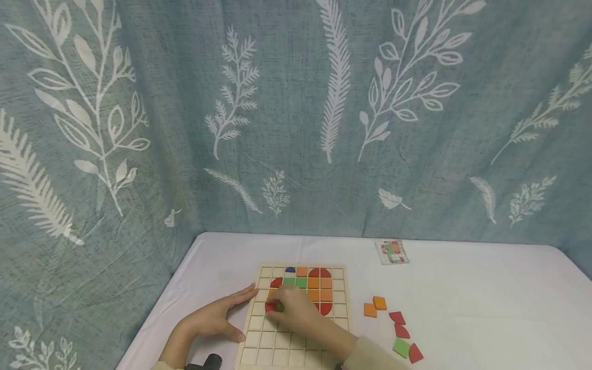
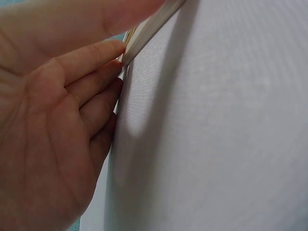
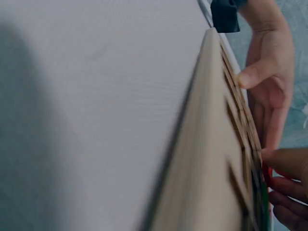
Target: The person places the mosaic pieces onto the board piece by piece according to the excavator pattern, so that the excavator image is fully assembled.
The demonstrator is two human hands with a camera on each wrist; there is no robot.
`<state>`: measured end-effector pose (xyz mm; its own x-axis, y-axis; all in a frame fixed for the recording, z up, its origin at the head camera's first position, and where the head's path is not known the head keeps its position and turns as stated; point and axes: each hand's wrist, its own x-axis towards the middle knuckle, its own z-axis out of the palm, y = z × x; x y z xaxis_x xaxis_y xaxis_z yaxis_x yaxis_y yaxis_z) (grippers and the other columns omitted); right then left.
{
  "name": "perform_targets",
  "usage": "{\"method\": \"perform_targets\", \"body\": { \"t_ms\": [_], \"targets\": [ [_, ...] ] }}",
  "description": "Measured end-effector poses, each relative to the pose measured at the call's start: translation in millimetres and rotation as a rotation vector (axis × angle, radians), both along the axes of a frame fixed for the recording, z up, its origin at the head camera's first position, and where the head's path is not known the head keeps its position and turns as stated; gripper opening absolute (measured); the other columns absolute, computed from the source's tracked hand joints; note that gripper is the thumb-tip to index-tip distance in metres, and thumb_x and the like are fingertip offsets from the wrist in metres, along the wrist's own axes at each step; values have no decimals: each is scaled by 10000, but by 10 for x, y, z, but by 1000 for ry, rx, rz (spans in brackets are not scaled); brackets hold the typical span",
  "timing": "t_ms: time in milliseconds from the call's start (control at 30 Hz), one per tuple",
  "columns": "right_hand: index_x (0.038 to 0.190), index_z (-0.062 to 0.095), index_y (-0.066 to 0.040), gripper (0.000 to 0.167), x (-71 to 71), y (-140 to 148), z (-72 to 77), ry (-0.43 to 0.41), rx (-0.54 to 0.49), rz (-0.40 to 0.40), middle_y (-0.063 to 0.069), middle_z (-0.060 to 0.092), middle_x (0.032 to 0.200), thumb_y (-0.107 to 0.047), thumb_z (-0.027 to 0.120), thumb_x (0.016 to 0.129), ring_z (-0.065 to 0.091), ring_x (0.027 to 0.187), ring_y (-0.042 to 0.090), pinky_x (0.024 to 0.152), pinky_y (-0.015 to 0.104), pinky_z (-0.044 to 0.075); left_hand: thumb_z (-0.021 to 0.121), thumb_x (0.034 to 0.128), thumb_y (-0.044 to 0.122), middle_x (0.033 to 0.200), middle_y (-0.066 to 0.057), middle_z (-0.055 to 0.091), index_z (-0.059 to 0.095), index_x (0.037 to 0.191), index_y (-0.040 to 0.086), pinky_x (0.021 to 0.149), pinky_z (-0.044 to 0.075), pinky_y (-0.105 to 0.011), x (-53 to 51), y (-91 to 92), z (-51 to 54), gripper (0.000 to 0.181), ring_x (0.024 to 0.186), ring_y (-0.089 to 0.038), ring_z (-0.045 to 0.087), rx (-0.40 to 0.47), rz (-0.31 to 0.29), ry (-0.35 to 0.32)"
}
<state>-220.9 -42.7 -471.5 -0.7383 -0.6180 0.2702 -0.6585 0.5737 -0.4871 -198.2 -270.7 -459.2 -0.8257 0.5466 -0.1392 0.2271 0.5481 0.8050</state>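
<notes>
A wooden grid board (image 1: 259,339) lies on the white table, with red, orange, green and blue pieces set in its upper cells. My right hand (image 1: 296,308) reaches over the board and pinches a red quarter-circle piece (image 1: 270,307) at a cell left of a green piece (image 1: 280,307). In the right wrist view the red piece (image 3: 267,173) shows between thumb and fingers. My left hand (image 1: 213,318) rests along the board's left edge, fingers fairly straight, thumb and fingertips touching it. The right hand hides some middle cells.
Right of the board lie two orange squares (image 1: 370,310), a green square (image 1: 401,348) and several red quarter-circle pieces (image 1: 415,353). A small pattern card (image 1: 392,252) lies farther back. A patterned curtain (image 1: 296,128) hangs behind the table (image 1: 485,298).
</notes>
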Motion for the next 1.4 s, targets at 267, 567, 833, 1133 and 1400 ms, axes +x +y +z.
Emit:
{"method": "perform_targets", "body": {
  "t_ms": [267, 567, 833, 1133, 1400],
  "targets": [
    [872, 747, -122, 149, 4, -21, -31, 20, -3, -26, -97, 669, 815, -225, 747, 763, 553, 793, 12, 749, 173, 464, 811, 628, 210, 1511, -209, 165, 297, 1439, 34, 1008, 123, -668, 6, 7, 7, 976, 1357, -473, 97, -10, 4, -2],
    [810, 757, -150, 89, 11, 35, -43, 23, 32, -60, -63, 666, 868, -231, 736, 777, 584, 928, 107, 819, 241, 487, 809, 636, 199, 1512, -220, 140, 285, 1443, 36, 998, 113, -676, -11, 24, 9, 976, 1352, -489, 76, 13, 2, -27],
    [756, 752, -143, 97, 85, 128, 12, 19, 54, 6, -90, 611, 837, -222, 715, 798, 508, 832, 31, 719, 158, 452, 809, 632, 245, 1517, -198, 151, 290, 1444, 46, 1026, 122, -643, -16, 10, -7, 983, 1364, -458, 77, -14, 18, -44],
    [873, 734, -158, 131, 156, 494, 30, -20, 10, 181, -134, 644, 872, -257, 649, 858, 529, 846, -16, 745, 136, 443, 802, 639, 185, 1514, -207, 155, 297, 1443, 54, 1080, 145, -496, -12, 18, -18, 959, 1365, -461, 73, 17, 15, -61],
    [943, 722, -137, 138, 223, 1001, 5, -126, -174, 134, -92, 681, 918, -222, 660, 855, 571, 877, 32, 786, 218, 477, 804, 635, 171, 1511, -219, 154, 285, 1444, 38, 1013, 112, -660, -22, 21, -8, 970, 1357, -479, 73, 9, 11, -57]
  ]
}}
